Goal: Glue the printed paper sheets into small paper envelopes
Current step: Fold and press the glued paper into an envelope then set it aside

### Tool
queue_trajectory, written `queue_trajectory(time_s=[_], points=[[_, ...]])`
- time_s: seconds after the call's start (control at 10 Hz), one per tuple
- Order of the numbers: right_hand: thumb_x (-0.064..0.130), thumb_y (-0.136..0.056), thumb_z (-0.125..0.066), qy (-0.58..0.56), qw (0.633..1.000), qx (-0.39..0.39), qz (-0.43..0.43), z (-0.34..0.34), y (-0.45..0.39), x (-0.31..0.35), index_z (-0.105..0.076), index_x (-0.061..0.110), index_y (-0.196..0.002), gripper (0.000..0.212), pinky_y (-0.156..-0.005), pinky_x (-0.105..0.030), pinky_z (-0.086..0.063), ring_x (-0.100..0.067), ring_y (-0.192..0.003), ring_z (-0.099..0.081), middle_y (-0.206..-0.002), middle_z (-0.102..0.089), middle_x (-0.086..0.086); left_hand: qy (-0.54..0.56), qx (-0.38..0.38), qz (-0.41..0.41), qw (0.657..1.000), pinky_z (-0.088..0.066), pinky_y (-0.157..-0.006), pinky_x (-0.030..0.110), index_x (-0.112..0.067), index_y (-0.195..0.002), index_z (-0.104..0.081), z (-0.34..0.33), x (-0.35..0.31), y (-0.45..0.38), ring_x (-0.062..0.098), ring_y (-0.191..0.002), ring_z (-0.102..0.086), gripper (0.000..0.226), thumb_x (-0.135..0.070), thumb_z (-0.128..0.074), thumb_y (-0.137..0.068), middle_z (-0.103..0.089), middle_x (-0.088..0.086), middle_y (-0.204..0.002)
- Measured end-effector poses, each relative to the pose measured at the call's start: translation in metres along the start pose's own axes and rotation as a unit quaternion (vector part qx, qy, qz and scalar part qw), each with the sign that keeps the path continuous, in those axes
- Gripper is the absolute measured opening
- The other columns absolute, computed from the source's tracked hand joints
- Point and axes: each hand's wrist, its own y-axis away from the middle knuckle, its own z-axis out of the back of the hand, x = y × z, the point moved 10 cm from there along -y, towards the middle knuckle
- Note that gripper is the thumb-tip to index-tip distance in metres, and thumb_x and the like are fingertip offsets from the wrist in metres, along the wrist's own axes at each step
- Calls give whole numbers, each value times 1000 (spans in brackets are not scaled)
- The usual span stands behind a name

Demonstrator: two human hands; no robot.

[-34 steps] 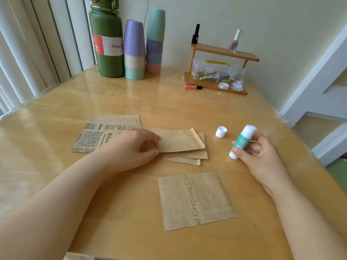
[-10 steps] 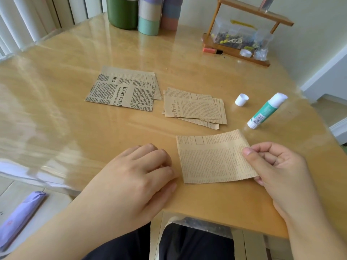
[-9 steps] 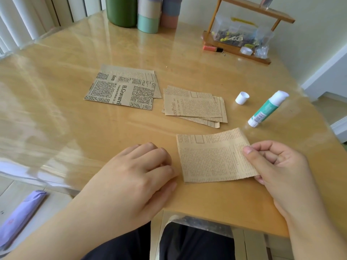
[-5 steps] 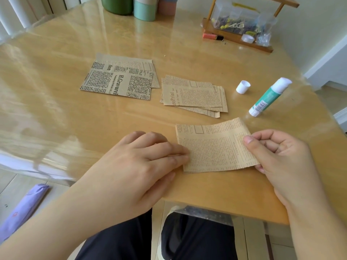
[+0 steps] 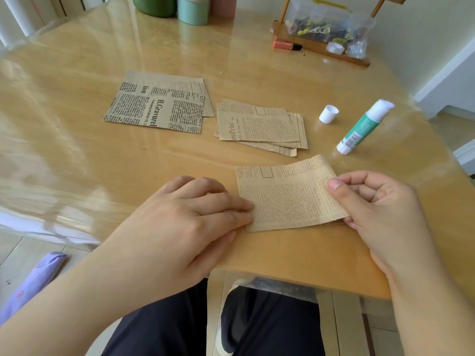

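A folded brown printed paper (image 5: 285,199) lies near the table's front edge. My left hand (image 5: 190,222) presses its left edge flat with straight fingertips. My right hand (image 5: 375,204) pinches the paper's right edge, thumb on top, lifting that side slightly. Behind it sits a pile of folded envelopes (image 5: 259,127). A stack of flat printed sheets (image 5: 159,109) lies further left. The green glue stick (image 5: 365,127) lies uncapped at the right, with its white cap (image 5: 328,114) beside it.
A wooden rack (image 5: 321,50) with small bags and a tape roll stands at the back right, an orange marker (image 5: 286,45) next to it. Cups (image 5: 192,9) and a green flask (image 5: 154,6) stand at the back. The table's front edge (image 5: 295,276) is close to my hands.
My left hand's fingers slid right onto the paper's left edge. Earlier, my right hand put down the glue stick and took the paper's right edge.
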Motion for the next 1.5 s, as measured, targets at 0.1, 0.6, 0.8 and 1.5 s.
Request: queue_trajectory(time_s=[0.1, 0.6, 0.8, 1.5], points=[[21, -82, -69, -1, 1000, 2, 1, 0, 0, 0, -66, 18, -76, 7, -47, -13, -44, -5, -57, -55, -69, -70, -5, -2, -1, 0, 1000, -46, -83, 42, -21, -112, -69, 0, -1, -1, 20, -101, -57, 32, -27, -44, -93, -62, -13, -120], [21, -83, -69, -5, 1000, 5, 9, 1, 0, 0, -66, 19, -76, 7, -46, -13, -43, -5, -56, -55, -67, -70, -3, -3, -2, -2, 1000, -45, -83, 40, -22, -112, -69, 1, -1, 0, 18, -102, -57, 32, -27, -44, -92, -61, -14, -120], [21, -82, -70, -4, 1000, 5, 11, 1, -1, -1, -66, 19, -74, 9, -47, -14, -43, -7, -56, -52, -63, -68, -3, -7, -2, 1, 1000, -45, -84, 40, -22, -111, -69, 1, -1, 0, 17, -102, -57, 32, -27, -44, -91, -62, -14, -119], [35, -72, -77, 220, 973, 70, 13, 8, -21, -2, -71, 22, -66, 15, -50, -18, -36, -2, -49, -39, -55, -47, 8, -6, -17, 0, 1000, -44, -81, 40, -22, -108, -70, 1, 0, -2, 17, -100, -58, 32, -27, -44, -90, -63, -14, -115]])
